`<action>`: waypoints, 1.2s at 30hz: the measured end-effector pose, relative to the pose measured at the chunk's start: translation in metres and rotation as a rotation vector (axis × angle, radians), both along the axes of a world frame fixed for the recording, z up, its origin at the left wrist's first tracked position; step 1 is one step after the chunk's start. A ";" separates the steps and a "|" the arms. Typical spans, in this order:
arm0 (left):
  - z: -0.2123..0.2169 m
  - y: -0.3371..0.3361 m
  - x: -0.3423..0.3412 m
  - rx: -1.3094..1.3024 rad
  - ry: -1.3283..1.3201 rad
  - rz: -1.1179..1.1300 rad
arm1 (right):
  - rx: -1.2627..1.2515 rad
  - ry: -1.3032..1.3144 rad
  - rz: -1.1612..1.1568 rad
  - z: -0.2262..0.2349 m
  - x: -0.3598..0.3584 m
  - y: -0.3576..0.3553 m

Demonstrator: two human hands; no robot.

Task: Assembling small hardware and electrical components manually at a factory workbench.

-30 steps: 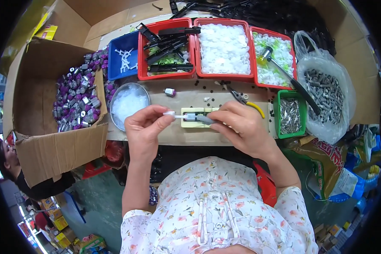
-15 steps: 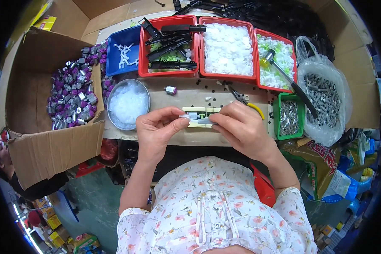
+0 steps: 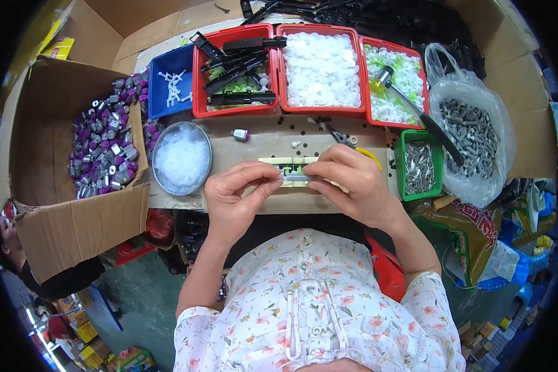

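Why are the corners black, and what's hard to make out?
Head view: the round fisheye image leaves black corners and bends edges near its rim; head view: white discs look bright and run together; head view: the grey piece between the left hand and right hand is partly covered, its details too small to tell.

Smooth grey plastic piece [image 3: 297, 177], matt cardboard box [image 3: 84, 229]
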State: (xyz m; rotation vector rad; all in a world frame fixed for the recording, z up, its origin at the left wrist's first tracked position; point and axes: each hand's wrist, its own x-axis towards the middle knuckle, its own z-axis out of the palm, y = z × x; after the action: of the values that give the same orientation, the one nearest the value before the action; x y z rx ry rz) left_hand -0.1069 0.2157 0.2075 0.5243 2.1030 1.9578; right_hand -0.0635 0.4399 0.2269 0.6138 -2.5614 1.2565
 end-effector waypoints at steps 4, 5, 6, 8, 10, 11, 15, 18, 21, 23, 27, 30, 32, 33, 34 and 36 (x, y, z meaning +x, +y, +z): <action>-0.002 0.005 0.000 -0.073 0.227 -0.002 | -0.085 -0.231 -0.033 0.004 0.000 0.002; -0.003 0.006 0.001 -0.072 0.226 -0.005 | -0.084 -0.232 -0.036 0.002 0.000 0.003; -0.005 0.007 0.002 -0.054 0.227 0.004 | -0.079 -0.312 -0.043 -0.002 0.000 0.006; -0.007 0.008 0.003 -0.034 0.226 0.014 | -0.073 -0.393 -0.049 -0.006 -0.002 0.009; -0.010 0.008 0.002 -0.024 0.253 -0.001 | -0.072 -0.449 0.016 -0.008 -0.004 0.011; -0.010 0.008 0.003 -0.020 0.253 0.001 | -0.068 -0.449 0.017 -0.009 -0.003 0.010; -0.009 0.009 0.005 0.018 -0.015 0.029 | -0.048 -0.211 -0.033 -0.013 -0.003 0.006; -0.014 0.011 0.006 0.117 -0.211 0.051 | 0.173 0.025 -0.023 -0.012 -0.002 0.003; -0.018 0.008 0.004 0.134 -0.221 0.056 | 0.180 0.022 0.014 -0.005 -0.002 0.006; -0.019 0.008 0.004 0.091 -0.169 0.041 | 0.094 -0.062 0.037 -0.006 -0.002 0.010; -0.022 0.013 0.006 0.118 -0.073 0.030 | -0.032 -0.212 0.051 -0.011 0.001 0.015; -0.024 0.015 0.006 0.100 -0.002 -0.001 | 0.002 -0.206 0.054 -0.013 0.003 0.018; -0.022 0.018 0.006 0.079 0.001 -0.016 | 0.045 -0.175 0.050 -0.013 0.003 0.021; -0.019 0.021 0.005 0.009 0.081 0.013 | 0.055 -0.176 0.041 -0.011 0.003 0.024; -0.018 0.022 0.004 -0.061 0.161 0.042 | 0.066 -0.178 0.032 -0.011 0.003 0.026; -0.020 0.020 0.004 -0.104 0.205 0.053 | 0.084 -0.197 0.001 -0.013 0.004 0.031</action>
State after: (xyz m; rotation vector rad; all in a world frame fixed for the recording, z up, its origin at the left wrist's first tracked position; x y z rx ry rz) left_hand -0.1031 0.2359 0.1876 0.6818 2.3493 1.8804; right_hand -0.0595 0.4710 0.2139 0.5307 -2.7862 1.2734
